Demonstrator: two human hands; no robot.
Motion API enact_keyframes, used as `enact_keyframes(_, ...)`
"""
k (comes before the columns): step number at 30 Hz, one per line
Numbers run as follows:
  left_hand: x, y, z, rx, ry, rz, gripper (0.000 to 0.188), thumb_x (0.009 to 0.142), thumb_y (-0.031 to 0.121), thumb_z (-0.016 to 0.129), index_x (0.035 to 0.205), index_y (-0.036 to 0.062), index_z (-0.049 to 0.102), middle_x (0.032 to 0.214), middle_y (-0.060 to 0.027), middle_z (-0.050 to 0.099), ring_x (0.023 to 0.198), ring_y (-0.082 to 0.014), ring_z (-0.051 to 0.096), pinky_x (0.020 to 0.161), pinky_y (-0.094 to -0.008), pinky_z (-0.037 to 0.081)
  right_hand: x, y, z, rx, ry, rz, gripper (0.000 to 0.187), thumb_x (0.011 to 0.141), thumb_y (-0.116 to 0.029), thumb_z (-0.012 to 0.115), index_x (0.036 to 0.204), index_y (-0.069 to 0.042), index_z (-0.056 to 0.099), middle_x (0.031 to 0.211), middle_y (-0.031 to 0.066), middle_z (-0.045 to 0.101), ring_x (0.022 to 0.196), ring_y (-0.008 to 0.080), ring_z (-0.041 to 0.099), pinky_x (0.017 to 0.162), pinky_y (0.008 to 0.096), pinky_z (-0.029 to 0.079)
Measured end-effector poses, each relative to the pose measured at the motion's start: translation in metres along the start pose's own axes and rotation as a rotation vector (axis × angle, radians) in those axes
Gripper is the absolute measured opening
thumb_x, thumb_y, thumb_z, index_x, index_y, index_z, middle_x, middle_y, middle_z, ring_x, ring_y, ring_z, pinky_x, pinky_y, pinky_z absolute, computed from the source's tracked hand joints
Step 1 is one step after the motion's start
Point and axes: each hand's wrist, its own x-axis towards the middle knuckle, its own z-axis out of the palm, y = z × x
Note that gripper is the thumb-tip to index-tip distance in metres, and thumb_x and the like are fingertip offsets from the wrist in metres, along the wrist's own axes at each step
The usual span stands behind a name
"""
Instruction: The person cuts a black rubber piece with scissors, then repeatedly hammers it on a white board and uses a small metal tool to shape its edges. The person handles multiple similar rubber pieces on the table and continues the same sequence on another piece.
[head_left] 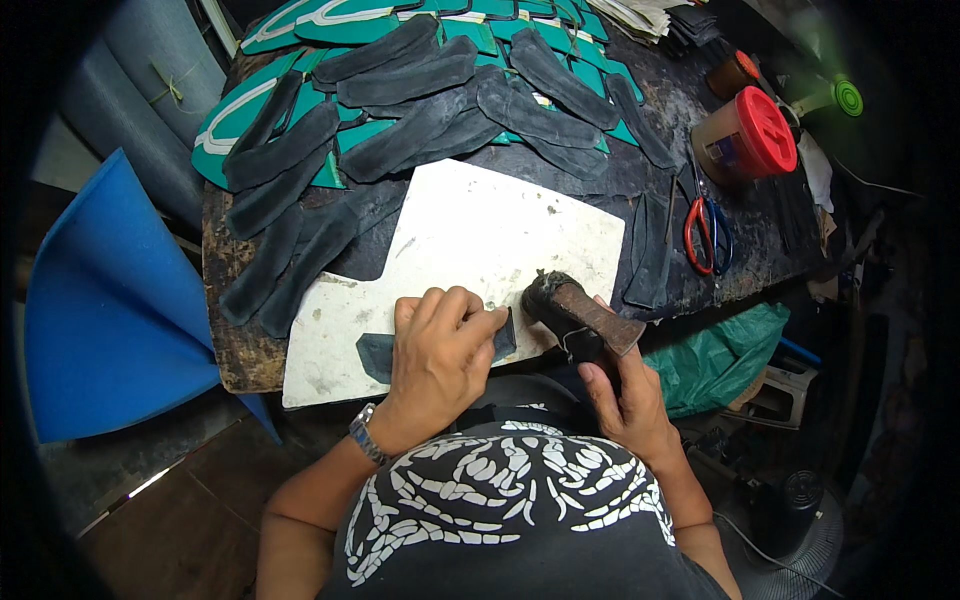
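Right hand [625, 385] grip wrapped round hammer [575, 310], left hand [440, 345] pressing dark strip [385, 355] flat on white board [470, 235]; I judge pounding underway, next strike toward 9 o'clock.

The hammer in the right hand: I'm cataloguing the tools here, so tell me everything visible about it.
The worn, dark-headed hammer with a brown wooden handle is gripped by the right hand low on the handle. Its blackened, rough-looking head rests at the near edge of the white, scuffed cutting board, beside the small dark leather piece that the left hand presses flat. The handle widens toward its end and angles to the person's right.
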Motion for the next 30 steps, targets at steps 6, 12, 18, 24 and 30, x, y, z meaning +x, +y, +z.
enact_keyframes(6, -0.003, 0.002, 0.003, 0.117, 0.004, 0.053, 0.035, 0.074, 0.001, 0.072, 0.108, 0.0088, 0.076, 0.092, -0.0033, 0.056, 0.089, -0.0204, 0.054, 0.085, -0.0383, 0.034, 0.008, -0.004, 0.001, -0.057, -0.021, -0.045, 0.063, 0.094, 0.007, 0.062, 0.152, 0.006, 0.037, 0.150, 0.0278, 0.050, 0.124, 0.0424, 0.063, 0.101, 0.0400, 0.052)
enact_keyframes(12, -0.006, 0.000, 0.003, 0.155, -0.002, 0.089, 0.019, 0.083, 0.007, 0.072, 0.102, 0.0095, 0.072, 0.093, -0.0032, 0.054, 0.089, -0.0205, 0.053, 0.086, -0.0395, 0.035, 0.013, -0.009, -0.003, -0.203, -0.062, -0.159, 0.070, 0.091, 0.008, 0.065, 0.154, 0.001, 0.037, 0.135, 0.0256, 0.059, 0.104, 0.0418, 0.069, 0.085, 0.0398, 0.057)
enact_keyframes(18, -0.006, 0.000, 0.005, 0.145, 0.031, 0.089, 0.013, 0.085, 0.006, 0.070, 0.097, 0.0080, 0.070, 0.092, -0.0032, 0.054, 0.089, -0.0211, 0.053, 0.086, -0.0399, 0.036, 0.012, -0.012, -0.002, -0.219, -0.020, -0.142, 0.077, 0.090, 0.007, 0.067, 0.159, -0.006, 0.035, 0.101, 0.0187, 0.064, 0.083, 0.0358, 0.069, 0.072, 0.0422, 0.054)
enact_keyframes(24, -0.007, -0.002, 0.005, 0.120, 0.033, 0.091, 0.017, 0.084, 0.005, 0.071, 0.101, 0.0066, 0.071, 0.093, -0.0033, 0.056, 0.090, -0.0208, 0.054, 0.087, -0.0395, 0.036, 0.015, -0.010, -0.001, -0.232, 0.076, -0.171, 0.075, 0.090, 0.006, 0.066, 0.158, -0.007, 0.037, 0.102, 0.0185, 0.065, 0.082, 0.0366, 0.068, 0.071, 0.0417, 0.055)
enact_keyframes(30, -0.006, -0.001, -0.006, 0.094, -0.007, 0.053, 0.021, 0.085, 0.004, 0.071, 0.106, 0.0067, 0.069, 0.095, -0.0039, 0.057, 0.091, -0.0214, 0.055, 0.087, -0.0390, 0.036, 0.013, -0.011, 0.002, -0.189, -0.098, -0.093, 0.072, 0.091, 0.002, 0.068, 0.156, -0.011, 0.040, 0.106, 0.0190, 0.066, 0.080, 0.0372, 0.069, 0.070, 0.0442, 0.056)
